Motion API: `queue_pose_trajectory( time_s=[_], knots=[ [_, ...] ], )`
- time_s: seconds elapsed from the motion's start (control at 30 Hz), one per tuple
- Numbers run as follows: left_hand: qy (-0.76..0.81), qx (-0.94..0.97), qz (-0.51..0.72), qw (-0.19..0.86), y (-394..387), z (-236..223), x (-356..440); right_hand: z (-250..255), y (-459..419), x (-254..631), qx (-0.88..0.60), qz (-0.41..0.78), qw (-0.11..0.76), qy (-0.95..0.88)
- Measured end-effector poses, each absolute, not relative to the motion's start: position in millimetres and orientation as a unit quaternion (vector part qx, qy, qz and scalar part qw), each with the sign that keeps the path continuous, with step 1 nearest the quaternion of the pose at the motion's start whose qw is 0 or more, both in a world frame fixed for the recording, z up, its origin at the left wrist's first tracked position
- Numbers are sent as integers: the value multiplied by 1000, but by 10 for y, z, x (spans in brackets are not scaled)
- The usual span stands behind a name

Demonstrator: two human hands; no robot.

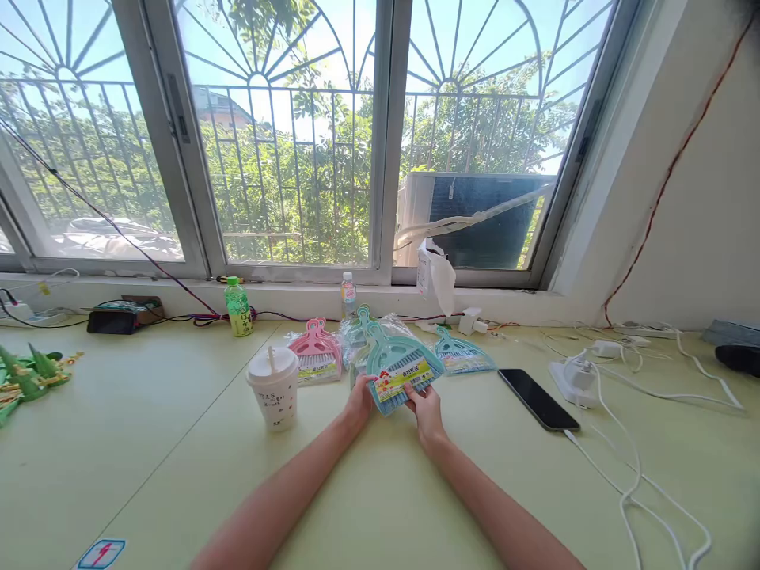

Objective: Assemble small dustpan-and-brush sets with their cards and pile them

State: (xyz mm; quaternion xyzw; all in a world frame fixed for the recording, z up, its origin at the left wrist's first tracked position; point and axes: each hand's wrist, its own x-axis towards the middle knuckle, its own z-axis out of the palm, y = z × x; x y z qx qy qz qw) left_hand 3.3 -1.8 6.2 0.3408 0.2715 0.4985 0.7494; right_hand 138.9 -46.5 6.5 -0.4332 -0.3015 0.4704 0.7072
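Observation:
Between my two hands is a packaged teal mini dustpan and brush set, tilted up from the table, with a yellow label across its front. My left hand grips its lower left edge. At the lower right, my right hand pinches it, thumb on the label. Just behind stands another teal dustpan set in clear wrapping, partly hidden. A pink dustpan set lies to the left, and a further teal dustpan set lies to the right.
A lidded paper cup with a straw stands left of my forearms. Toward the window are a green bottle and a small clear bottle. On the right lie a phone, a power strip and loose white cables.

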Motion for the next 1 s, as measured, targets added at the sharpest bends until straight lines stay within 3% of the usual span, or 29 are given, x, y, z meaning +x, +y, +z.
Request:
queue_pose_trajectory(
  time_s=[0.43,0.57,0.7,0.87,0.93,1.0],
  knots=[
    [323,349,461,749,-85,57,92,62,-390,1494,-433,490,689,-312],
    [378,351,496,699,-124,106,124,56,-356,1528,-428,504,681,-314],
    [456,427,584,519,-232,147,98,83,-357,1583,-437,489,683,-321],
    [515,591,611,111,-354,332,-40,145,-375,1628,-446,467,686,-335],
    [499,652,569,43,-343,389,-93,149,-375,1609,-452,464,677,-349],
    [474,704,525,58,-302,393,-119,134,-377,1564,-460,457,662,-375]
  ],
)
